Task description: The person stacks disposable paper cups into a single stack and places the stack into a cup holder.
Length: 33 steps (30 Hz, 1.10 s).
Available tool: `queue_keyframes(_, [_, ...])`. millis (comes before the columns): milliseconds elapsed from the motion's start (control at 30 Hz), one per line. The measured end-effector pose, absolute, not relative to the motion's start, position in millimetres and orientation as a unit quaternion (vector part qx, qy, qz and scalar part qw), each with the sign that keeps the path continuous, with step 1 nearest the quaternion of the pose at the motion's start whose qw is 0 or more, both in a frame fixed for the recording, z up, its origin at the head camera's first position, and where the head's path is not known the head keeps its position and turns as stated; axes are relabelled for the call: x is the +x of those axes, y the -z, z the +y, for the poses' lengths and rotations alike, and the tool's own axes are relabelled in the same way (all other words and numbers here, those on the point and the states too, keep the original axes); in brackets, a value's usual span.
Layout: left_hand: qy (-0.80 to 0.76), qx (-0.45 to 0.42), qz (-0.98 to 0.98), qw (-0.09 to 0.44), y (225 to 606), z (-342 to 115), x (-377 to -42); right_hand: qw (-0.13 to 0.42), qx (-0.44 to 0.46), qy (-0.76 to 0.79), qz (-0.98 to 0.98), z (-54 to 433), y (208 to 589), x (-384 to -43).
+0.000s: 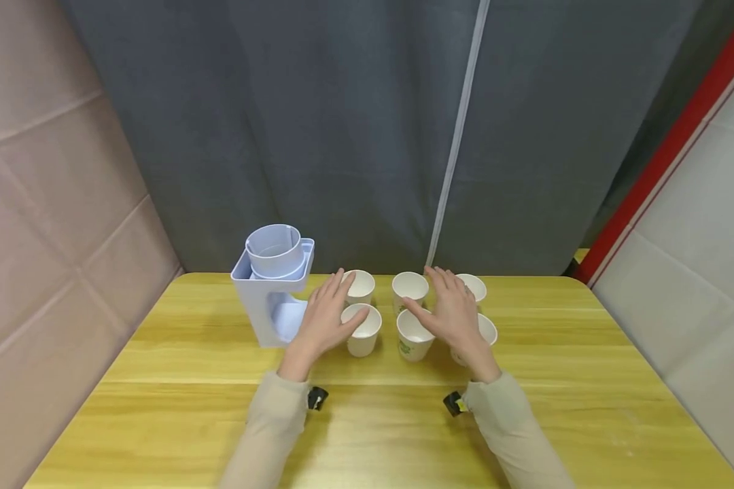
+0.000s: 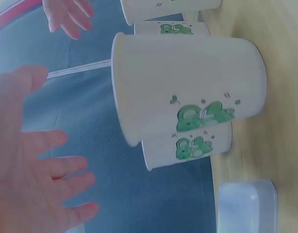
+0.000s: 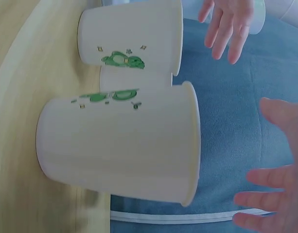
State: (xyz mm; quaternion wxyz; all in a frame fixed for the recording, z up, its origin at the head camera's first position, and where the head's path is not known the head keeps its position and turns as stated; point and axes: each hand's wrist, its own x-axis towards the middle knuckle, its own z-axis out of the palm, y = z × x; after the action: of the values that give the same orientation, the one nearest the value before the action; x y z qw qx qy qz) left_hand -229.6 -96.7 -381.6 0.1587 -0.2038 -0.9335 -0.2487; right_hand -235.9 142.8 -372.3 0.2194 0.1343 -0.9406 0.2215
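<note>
Several white paper cups stand upright in two rows on the wooden table. My left hand point(image 1: 327, 318) hovers with spread fingers over the left end, beside the front-left cup point(image 1: 363, 338) and the back-left cup point(image 1: 360, 285). On the other side my right hand point(image 1: 451, 314), fingers also spread, overlaps the front-right cup point(image 1: 486, 329) and reaches near the front middle cup point(image 1: 414, 338). In the left wrist view a cup point(image 2: 187, 82) shows a green cartoon print, with the left palm point(image 2: 22, 194) apart from its rim. In the right wrist view the right fingers point(image 3: 270, 199) are apart from a cup point(image 3: 119, 141).
A pale blue plastic stand point(image 1: 259, 305) with a round cup-like container point(image 1: 275, 250) on top is at the left, close to my left hand. Behind the wooden table point(image 1: 379, 435) hangs a dark grey curtain point(image 1: 342, 136). Light panels flank both sides.
</note>
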Motion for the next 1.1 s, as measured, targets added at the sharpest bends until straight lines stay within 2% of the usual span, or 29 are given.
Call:
queue_keyframes(167, [0.263,-0.212,-0.924,0.18,382.3,-107.7,-222.2,0.241,0.168,-0.29,-0.911,139.1,374.2,-236.6])
queue_keyframes(433, [0.299,-0.242,-0.9,0.204,386.8,-125.7,-211.0,0.221,0.223,-0.38,-0.87,126.9,375.6,-236.8])
queue_keyframes(700, [0.397,-0.265,-0.852,0.216,394.9,-147.3,-199.8,0.185,0.275,-0.398,-0.855,108.3,378.6,-239.6])
queue_keyframes(1100, [0.461,-0.23,-0.829,0.217,402.6,-184.1,-187.2,0.146,0.305,-0.35,-0.874,89.7,380.8,-238.3])
